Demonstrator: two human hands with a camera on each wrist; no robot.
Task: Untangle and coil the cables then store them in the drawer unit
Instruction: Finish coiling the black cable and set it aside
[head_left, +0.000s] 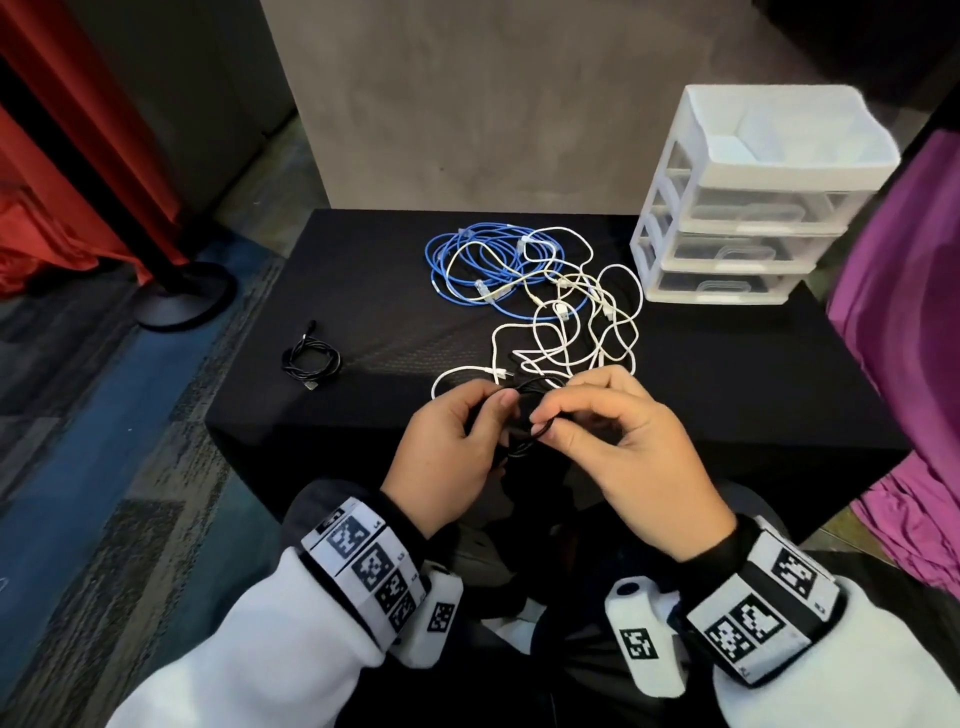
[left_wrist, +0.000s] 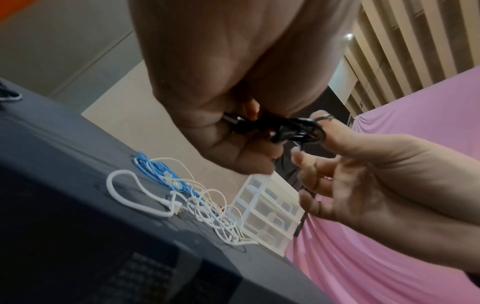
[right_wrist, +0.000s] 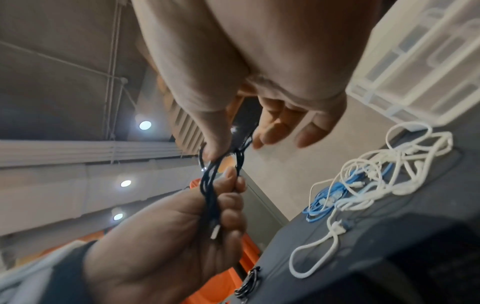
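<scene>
Both my hands hold a black cable (head_left: 524, 415) just above the table's near edge. My left hand (head_left: 457, 441) grips its gathered loops (right_wrist: 210, 205), with a silver plug (right_wrist: 215, 231) lying in the palm. My right hand (head_left: 597, 426) pinches a strand (right_wrist: 221, 160) between thumb and forefinger, its other fingers spread. A tangle of white cables (head_left: 571, 322) and a blue cable (head_left: 467, 265) lies on the black table (head_left: 363, 291). A coiled black cable (head_left: 310, 360) rests at the left. The white drawer unit (head_left: 748, 208) stands at the back right, its drawers closed.
A purple cloth (head_left: 909, 364) hangs beside the table on the right. A red curtain (head_left: 62, 156) and a black stand base (head_left: 182, 296) are on the floor at the left. A grey wall panel (head_left: 467, 104) rises behind the table.
</scene>
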